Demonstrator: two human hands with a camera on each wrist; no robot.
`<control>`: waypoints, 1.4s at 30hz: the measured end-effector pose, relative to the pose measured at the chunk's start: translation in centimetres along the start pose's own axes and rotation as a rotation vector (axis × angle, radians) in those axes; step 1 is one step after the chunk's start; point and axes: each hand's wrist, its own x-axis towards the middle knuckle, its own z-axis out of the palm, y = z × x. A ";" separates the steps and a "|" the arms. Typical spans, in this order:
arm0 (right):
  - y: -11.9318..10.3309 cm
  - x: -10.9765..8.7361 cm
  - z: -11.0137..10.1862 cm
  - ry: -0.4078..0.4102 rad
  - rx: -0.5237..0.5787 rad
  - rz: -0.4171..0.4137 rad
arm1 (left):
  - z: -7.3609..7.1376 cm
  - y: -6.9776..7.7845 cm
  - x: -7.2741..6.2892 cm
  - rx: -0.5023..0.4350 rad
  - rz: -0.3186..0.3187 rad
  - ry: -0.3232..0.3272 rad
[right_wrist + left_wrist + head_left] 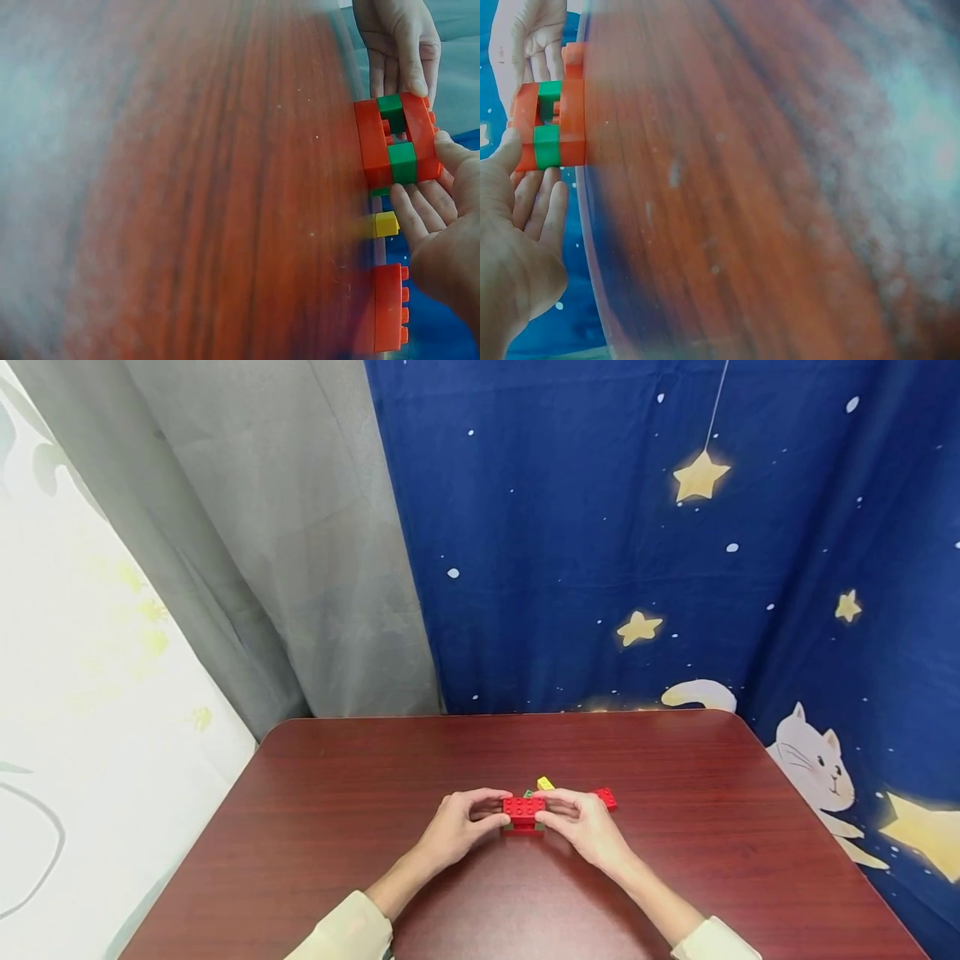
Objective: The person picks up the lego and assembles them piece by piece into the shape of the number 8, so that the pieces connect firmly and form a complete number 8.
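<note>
A small stack of toy building bricks stands on the table in front of me. Its top red brick [523, 810] lies across two green bricks [403, 163], which rest near the ends of a lower red brick [573, 124]; a gap shows between the green ones. My left hand [454, 827] holds the top red brick at its left end, thumb at the near side and fingers toward the back. At the right end, my right hand [588, 831] pinches the same brick in a matching way. Some fingertips are hidden behind the stack.
Just behind the stack a bit of a green brick [528, 794] shows. A yellow brick [545, 783] lies beyond the right hand's fingers, and another red brick [606, 798] sits to the right of that hand. Curtains hang behind the brown table [360, 768].
</note>
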 end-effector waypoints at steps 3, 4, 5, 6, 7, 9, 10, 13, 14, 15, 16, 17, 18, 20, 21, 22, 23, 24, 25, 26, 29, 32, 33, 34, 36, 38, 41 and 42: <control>-0.1 -0.1 -0.1 -0.007 -0.010 -0.023 | 0.0 0.1 0.0 0.003 -0.006 -0.002; -0.1 -0.2 -0.1 -0.009 -0.010 -0.031 | 0.0 0.1 0.0 0.005 -0.011 -0.003; -0.1 -0.2 -0.2 -0.010 -0.010 -0.040 | 0.0 0.1 0.0 0.008 -0.014 -0.004; -0.1 -0.3 -0.2 -0.010 -0.009 -0.045 | -0.1 0.2 0.0 0.010 -0.021 -0.006; -0.1 -0.3 -0.3 -0.008 -0.008 -0.048 | -0.1 0.2 0.0 0.013 -0.026 -0.006; -0.1 -0.5 -0.4 -0.002 -0.003 -0.049 | -0.1 0.3 -0.1 0.019 -0.029 -0.005; -0.1 -0.5 -0.5 0.004 -0.003 -0.046 | -0.1 0.3 -0.1 0.022 -0.029 -0.004; -0.1 -0.7 -0.7 0.014 0.002 -0.060 | 0.0 0.3 -0.1 0.023 -0.019 -0.005; -0.1 -0.7 -0.8 0.016 0.005 -0.068 | 0.0 0.3 -0.1 0.022 -0.012 -0.005; -0.1 -0.8 -0.9 0.017 0.007 -0.077 | 0.0 0.3 -0.1 0.021 -0.008 -0.007; -0.1 -0.8 -1.0 0.018 0.010 -0.080 | 0.0 0.4 -0.1 0.021 -0.005 -0.008; -0.1 -0.9 -1.1 0.017 0.012 -0.086 | 0.0 0.4 -0.1 0.022 -0.003 -0.009; -0.1 -0.9 -1.1 0.017 0.016 -0.088 | 0.0 0.4 -0.1 0.024 -0.004 -0.011; 0.0 -1.0 -1.1 0.015 0.021 -0.081 | -0.1 0.5 -0.1 0.031 -0.009 -0.015; -0.1 -1.0 -1.1 0.013 0.022 -0.072 | -0.1 0.5 -0.1 0.035 -0.013 -0.017; -0.1 -1.1 -1.0 0.012 0.021 -0.061 | -0.1 0.6 -0.2 0.037 -0.017 -0.020; -0.1 -1.1 -1.0 0.009 0.020 -0.057 | -0.1 0.6 -0.2 0.037 -0.021 -0.023; 0.0 -1.1 -0.9 0.006 0.019 -0.054 | -0.1 0.7 -0.2 0.034 -0.022 -0.028; -0.1 -1.1 -0.8 0.002 0.016 -0.050 | 0.0 0.8 -0.3 0.031 -0.016 -0.031; -0.1 -1.2 -0.8 0.000 0.011 -0.050 | 0.0 0.8 -0.3 0.027 -0.015 -0.035; -0.1 -1.2 -0.6 -0.001 -0.007 -0.052 | 0.1 1.0 -0.4 0.014 -0.008 -0.044; -0.1 -1.2 -0.5 0.006 -0.028 -0.055 | 0.1 1.1 -0.4 0.014 -0.012 -0.053; -0.1 -1.2 -0.5 0.007 -0.032 -0.055 | 0.1 1.1 -0.4 0.017 -0.012 -0.055; -0.1 -1.2 -0.5 0.008 -0.036 -0.057 | 0.1 1.1 -0.4 0.021 -0.012 -0.056; -0.1 -1.2 -0.5 0.011 -0.040 -0.059 | 0.0 1.0 -0.4 0.036 -0.016 -0.056; -0.1 -1.2 -0.5 0.010 -0.040 -0.058 | -0.1 0.9 -0.2 0.058 -0.015 -0.049; 0.0 -1.1 -0.5 0.010 -0.047 -0.056 | -0.4 0.7 0.2 0.101 -0.011 -0.029; 0.0 -1.1 -0.5 0.010 -0.051 -0.056 | -0.5 0.6 0.5 0.116 -0.009 -0.023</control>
